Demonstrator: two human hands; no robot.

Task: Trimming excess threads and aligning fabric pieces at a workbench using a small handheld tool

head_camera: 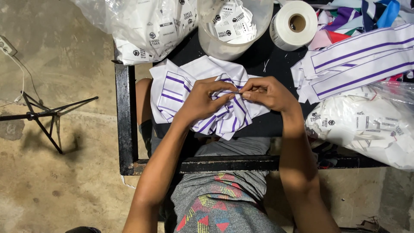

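Crumpled striped cloth point(202, 97), no clear axis

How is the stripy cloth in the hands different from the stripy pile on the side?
The cloth in the hands is crumpled and bunched; the pile lies flat and folded. The left hand and right hand pinch the cloth; nobody touches the pile. The cloth sits mid-table, the pile at the right. Both are white with purple stripes.

You look down on a black table point(125, 112); bare concrete floor point(64, 181) and a tripod point(43, 114) fill the frame's left.
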